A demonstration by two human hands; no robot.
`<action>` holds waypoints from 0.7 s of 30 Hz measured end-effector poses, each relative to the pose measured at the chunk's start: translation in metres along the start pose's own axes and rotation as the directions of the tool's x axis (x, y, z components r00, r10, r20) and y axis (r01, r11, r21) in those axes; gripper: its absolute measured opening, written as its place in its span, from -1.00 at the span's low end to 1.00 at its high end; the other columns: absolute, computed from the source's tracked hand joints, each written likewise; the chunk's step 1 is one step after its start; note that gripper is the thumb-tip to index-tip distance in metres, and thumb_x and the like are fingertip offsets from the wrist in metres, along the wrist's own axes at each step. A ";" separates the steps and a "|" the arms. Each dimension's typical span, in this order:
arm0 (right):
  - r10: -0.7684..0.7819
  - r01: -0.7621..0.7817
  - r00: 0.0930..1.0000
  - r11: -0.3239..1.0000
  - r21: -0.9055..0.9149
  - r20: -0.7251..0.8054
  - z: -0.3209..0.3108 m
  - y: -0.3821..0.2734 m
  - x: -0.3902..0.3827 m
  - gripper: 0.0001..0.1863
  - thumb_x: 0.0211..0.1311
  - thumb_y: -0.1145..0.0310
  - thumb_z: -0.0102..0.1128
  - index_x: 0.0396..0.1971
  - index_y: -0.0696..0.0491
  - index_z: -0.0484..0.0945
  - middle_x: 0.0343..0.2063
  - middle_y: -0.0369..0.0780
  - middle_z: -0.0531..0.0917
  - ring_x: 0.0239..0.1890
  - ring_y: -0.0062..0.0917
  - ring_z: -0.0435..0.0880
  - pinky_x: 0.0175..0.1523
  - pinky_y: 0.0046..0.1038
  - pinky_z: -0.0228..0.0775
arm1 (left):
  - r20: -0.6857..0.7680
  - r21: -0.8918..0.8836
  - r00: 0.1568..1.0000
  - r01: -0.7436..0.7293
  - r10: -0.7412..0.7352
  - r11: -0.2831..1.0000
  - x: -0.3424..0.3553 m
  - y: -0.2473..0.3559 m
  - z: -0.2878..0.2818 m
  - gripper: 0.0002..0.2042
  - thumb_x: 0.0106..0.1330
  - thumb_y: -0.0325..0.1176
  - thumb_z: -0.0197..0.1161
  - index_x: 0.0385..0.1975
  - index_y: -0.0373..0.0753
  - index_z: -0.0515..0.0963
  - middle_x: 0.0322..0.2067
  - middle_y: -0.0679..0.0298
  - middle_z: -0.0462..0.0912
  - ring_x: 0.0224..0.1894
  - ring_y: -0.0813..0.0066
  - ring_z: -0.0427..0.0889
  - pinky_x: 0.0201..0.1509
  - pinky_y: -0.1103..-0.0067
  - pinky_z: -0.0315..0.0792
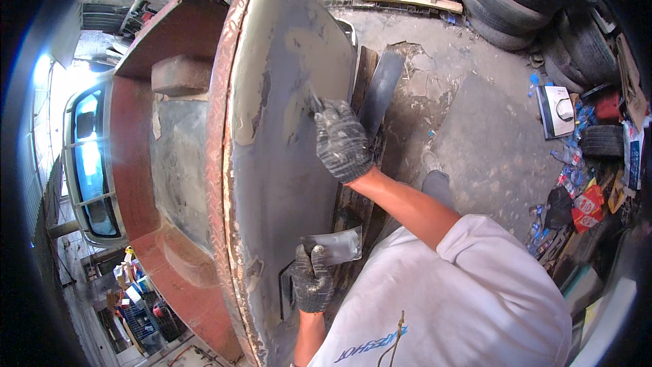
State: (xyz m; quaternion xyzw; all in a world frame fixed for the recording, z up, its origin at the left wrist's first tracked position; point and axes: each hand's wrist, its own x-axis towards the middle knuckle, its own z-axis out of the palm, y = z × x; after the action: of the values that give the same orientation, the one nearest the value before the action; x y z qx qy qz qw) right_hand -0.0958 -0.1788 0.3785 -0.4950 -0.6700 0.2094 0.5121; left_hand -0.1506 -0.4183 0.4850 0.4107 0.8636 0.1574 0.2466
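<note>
1. At nine o'clock, a pale vehicle cab with windows (88, 163) stood well apart from the work.
2. Through the middle ran the large grey, filler-patched curved metal body panel with a rusty red rim (272, 129), stiff and heavy-looking, its surface rough rather than slippery.
3. At six o'clock, the left hand (312, 278), in a speckled grey knit glove, was closed around the lower edge of a flat grey metal mixing plate (336, 245); it looked thin, light and rigid, best held by that bare edge.
4. Just above centre, the gloved right hand (341, 139) gripped a small narrow putty knife (316, 103), its blade touching the panel.
5. At two o'clock, the cracked concrete floor (475, 115) offered open room, edged by stacked black tyres (516, 0) and litter.
</note>
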 end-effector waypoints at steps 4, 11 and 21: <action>-0.183 0.245 0.969 0.800 -0.548 0.167 0.027 -0.025 -0.008 -0.71 0.20 0.41 0.00 -0.12 0.22 0.45 -0.22 0.01 0.51 -0.21 -0.13 0.54 -0.13 -0.25 0.43 | -0.027 0.019 0.999 -0.044 0.044 0.999 0.000 -0.005 0.004 -0.61 0.37 -0.18 0.05 0.00 -0.39 0.42 -0.27 -0.01 0.61 -0.28 0.34 0.57 -0.16 0.50 0.44; -0.142 0.117 0.947 0.988 0.102 0.288 0.007 -0.047 -0.047 -0.57 0.00 0.44 0.09 -0.07 0.29 0.43 -0.16 0.10 0.49 -0.12 -0.07 0.50 -0.05 -0.20 0.41 | 0.020 -0.068 0.999 -0.030 0.032 0.997 0.009 0.001 -0.003 -0.67 0.37 -0.20 0.02 -0.10 -0.39 0.44 -0.29 -0.09 0.57 -0.28 0.07 0.55 -0.20 0.36 0.42; -0.096 0.024 0.942 0.975 0.220 0.321 -0.029 0.005 -0.021 -0.60 0.19 0.41 -0.08 0.04 0.18 0.37 -0.20 -0.10 0.56 -0.23 -0.32 0.57 -0.13 -0.37 0.46 | -0.082 0.085 0.989 -0.117 0.124 0.989 0.005 -0.012 0.005 -0.65 0.38 -0.21 0.04 -0.06 -0.39 0.43 -0.31 -0.05 0.59 -0.30 0.18 0.58 -0.20 0.41 0.44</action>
State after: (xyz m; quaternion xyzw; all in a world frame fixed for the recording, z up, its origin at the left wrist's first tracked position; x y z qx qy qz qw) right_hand -0.0677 -0.2011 0.3756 -0.3746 -0.7348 0.3438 0.4490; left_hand -0.1583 -0.4218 0.4741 0.4647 0.8526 0.1549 0.1822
